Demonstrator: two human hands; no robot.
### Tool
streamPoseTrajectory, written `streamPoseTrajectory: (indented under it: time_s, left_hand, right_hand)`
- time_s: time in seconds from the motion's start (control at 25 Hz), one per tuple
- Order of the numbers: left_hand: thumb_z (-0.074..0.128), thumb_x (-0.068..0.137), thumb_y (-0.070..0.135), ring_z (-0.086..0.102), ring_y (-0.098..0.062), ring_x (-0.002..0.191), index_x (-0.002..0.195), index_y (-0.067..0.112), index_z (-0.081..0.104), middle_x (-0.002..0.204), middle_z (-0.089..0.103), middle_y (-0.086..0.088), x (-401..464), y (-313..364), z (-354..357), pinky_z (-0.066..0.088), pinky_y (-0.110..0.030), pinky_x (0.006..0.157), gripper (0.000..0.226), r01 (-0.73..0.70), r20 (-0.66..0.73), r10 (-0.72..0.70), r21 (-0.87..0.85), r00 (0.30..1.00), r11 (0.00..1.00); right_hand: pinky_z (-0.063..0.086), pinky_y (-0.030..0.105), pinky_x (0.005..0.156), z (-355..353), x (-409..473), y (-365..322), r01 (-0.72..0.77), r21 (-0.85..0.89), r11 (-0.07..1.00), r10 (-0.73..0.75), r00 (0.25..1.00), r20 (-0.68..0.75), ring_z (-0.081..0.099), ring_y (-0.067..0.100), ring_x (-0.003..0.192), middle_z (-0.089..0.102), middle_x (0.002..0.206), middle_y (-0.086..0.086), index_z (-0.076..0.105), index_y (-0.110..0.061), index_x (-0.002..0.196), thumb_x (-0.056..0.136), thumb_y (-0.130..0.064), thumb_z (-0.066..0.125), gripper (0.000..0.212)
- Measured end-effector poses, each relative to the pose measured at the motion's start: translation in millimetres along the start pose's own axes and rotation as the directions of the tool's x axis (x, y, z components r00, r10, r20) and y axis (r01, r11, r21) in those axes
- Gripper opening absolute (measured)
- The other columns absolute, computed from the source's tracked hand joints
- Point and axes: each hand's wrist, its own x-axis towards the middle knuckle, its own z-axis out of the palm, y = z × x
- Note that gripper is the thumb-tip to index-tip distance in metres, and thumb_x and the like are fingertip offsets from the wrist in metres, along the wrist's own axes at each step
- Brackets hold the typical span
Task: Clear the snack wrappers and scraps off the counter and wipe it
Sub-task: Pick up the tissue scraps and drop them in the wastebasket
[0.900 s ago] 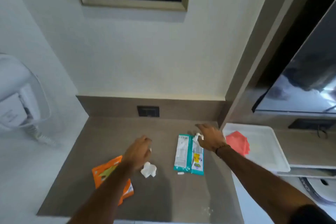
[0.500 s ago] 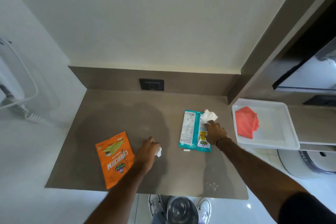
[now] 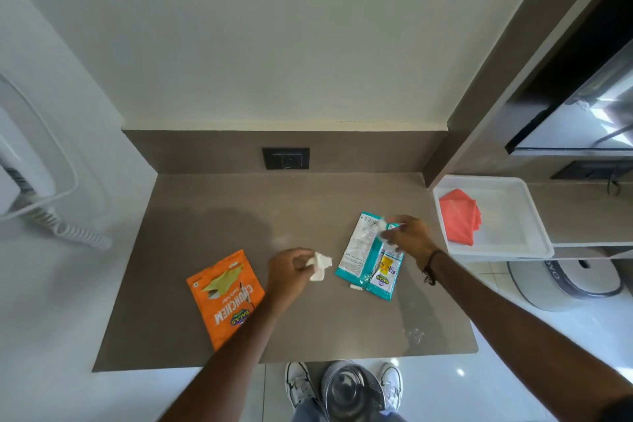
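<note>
White tissue point(image 3: 320, 269) pinched in left hand point(image 3: 289, 272); right hand point(image 3: 409, 238) blurred, grip unclear.

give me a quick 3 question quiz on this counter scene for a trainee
1. True or false: the orange snack packet is already off the counter.
2. What does the left hand hold?
A. a white paper scrap
B. the red cloth
C. the teal wrapper
3. Where does the red cloth lie?

Key:
1. False; it lies flat on the counter, left of the left hand.
2. A. The right hand, over the teal wrapper, also pinches a white scrap.
3. In the white tray to the right of the counter.
</note>
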Motion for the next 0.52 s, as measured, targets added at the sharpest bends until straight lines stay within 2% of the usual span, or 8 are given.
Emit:
streamPoseTrajectory:
  time_s: [0.04,0.12,0.2,0.32,0.36,0.44,0.48,0.52]
  left_hand:
    - [0.079,0.082,-0.009,0.071,-0.019,0.083,0.110,-0.004,0.079,0.100,0.080,-0.018,0,9,4,0.054,-0.010,0.074,0.029,0.044,0.042,-0.038,-0.152,0.998,0.987]
    - [0.078,0.081,-0.015,0.071,-0.019,0.073,0.112,-0.013,0.073,0.097,0.076,-0.022,-5,29,9,0.061,-0.024,0.071,0.031,0.125,0.140,-0.075,-0.390,0.987,0.912]
    - [0.075,0.080,-0.019,0.071,-0.019,0.070,0.109,-0.018,0.071,0.098,0.076,-0.026,-7,46,14,0.061,-0.019,0.065,0.029,0.123,0.175,-0.050,-0.434,0.983,0.892]
    - [0.074,0.082,-0.018,0.072,-0.030,0.079,0.107,-0.018,0.073,0.108,0.076,-0.033,-7,54,13,0.062,-0.018,0.066,0.026,0.173,0.221,-0.080,-0.444,0.972,0.879]
    - [0.074,0.083,-0.016,0.073,-0.034,0.085,0.109,-0.017,0.074,0.113,0.076,-0.033,-15,45,12,0.063,-0.021,0.070,0.026,0.189,0.260,-0.071,-0.467,0.963,0.863]
    - [0.070,0.087,-0.014,0.074,-0.041,0.105,0.111,-0.016,0.075,0.124,0.074,-0.029,-37,31,29,0.065,-0.032,0.085,0.024,0.214,0.339,-0.077,-0.389,0.938,0.896]
    - [0.067,0.091,-0.013,0.071,-0.040,0.115,0.113,-0.015,0.075,0.130,0.071,-0.028,-66,12,55,0.062,-0.036,0.096,0.023,0.148,0.297,-0.064,-0.272,0.953,0.951]
    - [0.064,0.095,-0.007,0.066,-0.040,0.127,0.119,-0.012,0.074,0.138,0.067,-0.026,-57,1,58,0.055,-0.039,0.109,0.026,0.018,0.211,0.007,-0.117,0.978,0.993]
  right_hand:
    - [0.053,0.027,0.064,4,-13,-6,-0.043,0.122,0.992,0.025,0.989,0.147,0.066,0.017,0.077,0.071,0.102,0.010,0.065,-0.013,0.125,0.087,-0.008,0.076,0.039]
    - [0.058,0.024,0.065,16,-35,-8,-0.066,0.123,0.990,0.012,0.919,0.394,0.070,0.014,0.085,0.072,0.109,0.006,0.066,-0.016,0.126,0.089,-0.009,0.073,0.038]
    - [0.061,0.023,0.066,28,-51,-5,-0.037,0.119,0.992,-0.026,0.871,0.490,0.074,0.015,0.090,0.078,0.108,0.004,0.072,-0.012,0.119,0.087,-0.007,0.076,0.033]
    - [0.058,0.018,0.057,38,-54,0,0.005,0.132,0.991,-0.058,0.913,0.404,0.074,0.010,0.074,0.079,0.095,0.003,0.077,-0.007,0.106,0.083,-0.007,0.081,0.024]
    - [0.055,0.017,0.053,40,-60,10,0.018,0.130,0.991,-0.063,0.935,0.348,0.072,0.008,0.067,0.077,0.095,0.003,0.076,-0.005,0.107,0.082,-0.008,0.082,0.026]
    - [0.050,0.016,0.047,34,-71,49,0.034,0.044,0.998,-0.044,0.965,0.258,0.065,0.009,0.062,0.072,0.095,0.006,0.076,-0.002,0.107,0.080,-0.008,0.083,0.028]
    - [0.049,0.017,0.047,28,-90,95,0.029,0.008,1.000,-0.030,0.966,0.255,0.062,0.011,0.061,0.071,0.091,0.007,0.076,-0.004,0.102,0.080,-0.007,0.084,0.024]
    - [0.049,0.017,0.046,27,-91,104,0.036,0.039,0.999,-0.044,0.972,0.230,0.060,0.013,0.059,0.071,0.084,0.006,0.077,-0.008,0.094,0.079,-0.006,0.084,0.017]
